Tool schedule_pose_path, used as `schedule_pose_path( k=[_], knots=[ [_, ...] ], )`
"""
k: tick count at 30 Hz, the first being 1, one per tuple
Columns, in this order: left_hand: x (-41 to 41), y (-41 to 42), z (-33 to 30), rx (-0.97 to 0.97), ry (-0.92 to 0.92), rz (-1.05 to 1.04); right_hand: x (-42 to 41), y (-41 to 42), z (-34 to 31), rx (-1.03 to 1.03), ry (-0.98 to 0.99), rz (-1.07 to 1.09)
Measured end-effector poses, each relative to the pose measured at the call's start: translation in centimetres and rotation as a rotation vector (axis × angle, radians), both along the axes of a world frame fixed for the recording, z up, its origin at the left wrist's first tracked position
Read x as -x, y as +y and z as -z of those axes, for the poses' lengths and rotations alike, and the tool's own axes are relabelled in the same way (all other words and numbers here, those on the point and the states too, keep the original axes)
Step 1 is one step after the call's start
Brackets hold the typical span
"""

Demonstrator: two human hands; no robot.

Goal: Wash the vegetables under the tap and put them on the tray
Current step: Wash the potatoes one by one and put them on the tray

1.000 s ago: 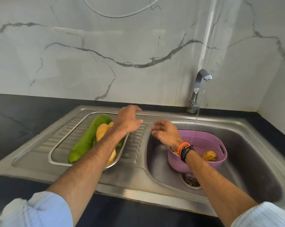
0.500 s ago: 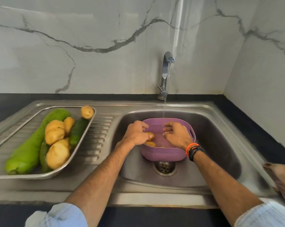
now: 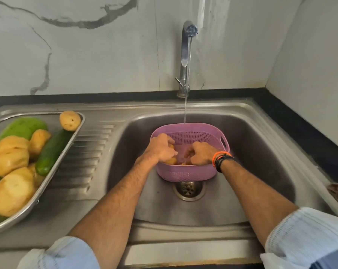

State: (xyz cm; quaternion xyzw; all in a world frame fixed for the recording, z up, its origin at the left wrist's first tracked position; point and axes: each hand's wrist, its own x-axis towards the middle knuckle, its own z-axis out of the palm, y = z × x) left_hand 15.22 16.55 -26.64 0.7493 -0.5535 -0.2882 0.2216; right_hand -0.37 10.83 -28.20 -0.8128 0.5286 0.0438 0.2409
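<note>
- Both arms reaching forward, away from the body, into the sink (image 3: pixel 261 144).
- Left hand (image 3: pixel 160 149) down in the purple basket (image 3: pixel 185 172), fingers curled around a potato (image 3: pixel 171 161).
- Right hand (image 3: pixel 200 155) beside it, fingers curled down; grip hidden, cannot tell.
- Cucumber (image 3: pixel 51 152) on the tray (image 3: pixel 47 183), long side slanting up-right.
- Water falling from the tap (image 3: pixel 185 47) onto the basket's far rim.
</note>
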Motion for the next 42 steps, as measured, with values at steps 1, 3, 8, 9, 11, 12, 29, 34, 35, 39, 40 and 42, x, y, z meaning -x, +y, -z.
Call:
schedule_pose_path(
  k=[1,3,8,9,11,12,29,34,35,39,40,42],
  knots=[
    [0.0,-0.1,0.0,0.005,0.0,0.003,-0.2,-0.1,-0.1,-0.033,0.03,-0.031],
    [0.2,-0.1,0.1,0.006,-0.015,0.014,-0.6,-0.3,-0.1,-0.075,0.057,-0.071],
    [0.1,0.0,0.2,-0.011,-0.034,0.023,-1.2,-0.4,0.2,-0.073,0.104,-0.07],
    [0.0,0.0,0.3,-0.012,-0.037,0.021,-1.3,-0.3,0.3,-0.052,0.097,-0.06],
    [0.0,0.1,0.2,-0.014,-0.041,0.019,-1.2,-0.2,0.4,-0.023,0.066,-0.055],
    [0.1,0.1,0.2,-0.014,-0.039,0.02,-1.1,-0.3,0.4,-0.014,0.042,-0.051],
    [1.9,-0.2,-2.2,0.098,0.687,-0.228,-0.1,-1.0,-3.1,-0.303,-0.928,0.44],
    [2.7,-0.5,-2.4,0.181,0.965,-0.333,-0.1,-0.9,-3.5,-0.241,-1.053,0.534],
    [2.8,-0.5,-2.5,0.183,1.01,-0.335,-0.3,-0.9,-3.4,-0.221,-1.07,0.545],
    [3.2,-0.6,-2.7,0.189,1.179,-0.334,-1.1,-0.5,-3.5,-0.018,-0.997,0.517],
    [3.3,-0.7,-2.7,0.193,1.209,-0.337,-1.2,-0.3,-3.6,0.033,-0.957,0.499],
    [3.4,-0.5,-2.9,0.197,1.244,-0.332,-1.6,0.4,-4.0,0.072,-0.884,0.439]
  ],
)
